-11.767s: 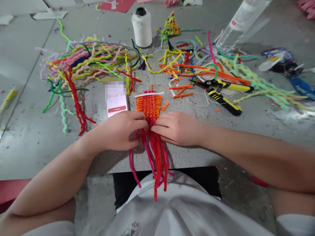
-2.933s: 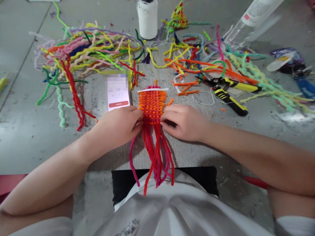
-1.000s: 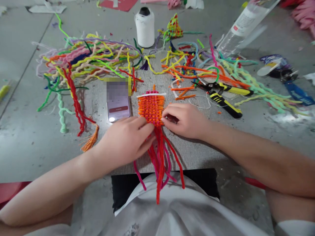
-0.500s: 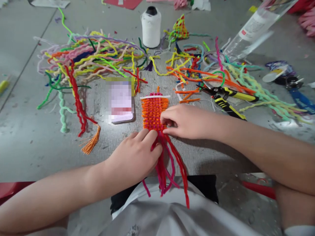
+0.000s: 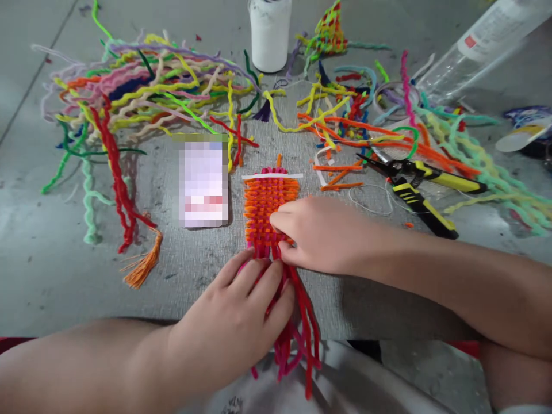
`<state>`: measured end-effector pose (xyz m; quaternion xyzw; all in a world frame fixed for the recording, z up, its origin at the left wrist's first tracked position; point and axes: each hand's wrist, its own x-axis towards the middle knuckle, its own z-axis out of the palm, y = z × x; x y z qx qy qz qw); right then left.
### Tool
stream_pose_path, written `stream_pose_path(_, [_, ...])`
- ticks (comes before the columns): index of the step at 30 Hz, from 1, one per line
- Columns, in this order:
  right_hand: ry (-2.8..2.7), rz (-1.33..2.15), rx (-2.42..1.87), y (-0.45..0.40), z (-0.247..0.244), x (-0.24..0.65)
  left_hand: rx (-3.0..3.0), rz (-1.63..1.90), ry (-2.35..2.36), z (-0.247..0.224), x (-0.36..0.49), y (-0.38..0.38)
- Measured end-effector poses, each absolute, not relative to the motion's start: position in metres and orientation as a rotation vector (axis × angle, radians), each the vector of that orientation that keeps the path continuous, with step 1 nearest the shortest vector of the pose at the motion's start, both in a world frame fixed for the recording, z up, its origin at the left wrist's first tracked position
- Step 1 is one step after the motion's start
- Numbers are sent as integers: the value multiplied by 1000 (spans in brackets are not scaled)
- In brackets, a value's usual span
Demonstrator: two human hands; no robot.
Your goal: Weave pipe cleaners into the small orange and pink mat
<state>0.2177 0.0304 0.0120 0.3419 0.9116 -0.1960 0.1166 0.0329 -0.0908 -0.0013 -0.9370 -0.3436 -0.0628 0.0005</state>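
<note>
Through the head-worn camera, I watch two bare hands at work on an orange-and-magenta woven panel (image 5: 265,207) lying flat on the grey desk (image 5: 187,259), just right of the smartphone (image 5: 204,187). The left hand (image 5: 241,305), nearer the wearer than the smartphone, curls over the loose red and magenta strands (image 5: 311,339) at the panel's lower end; its fingertips are partly hidden, so I cannot tell whether it grips them. The right hand (image 5: 323,238) rests its fingers and thumb on the lower right of the weave; whether it pinches or only presses, I cannot say. A white strip (image 5: 272,176) crosses the far end. Yellow-and-black pliers (image 5: 401,172) lie well right of the smartphone, a heap of fuzzy cords (image 5: 129,80) beyond it. Good handling here, I judge, means steadying the lower rows lightly while parting the strands one by one, without tugging the weave askew.
</note>
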Motion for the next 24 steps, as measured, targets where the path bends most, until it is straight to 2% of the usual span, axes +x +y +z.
stream_pose_path(10, [2662, -627, 990, 36, 8, 216, -3030, -218, -1175, -7, 31, -90])
stream_pose_path(17, [2785, -499, 849, 35, 7, 219, -3029, -253, -1228, -5, 33, -87])
stream_pose_path(24, [2969, -706, 763, 42, -11, 225, -3007, -303, -1201, -8, 34, -88])
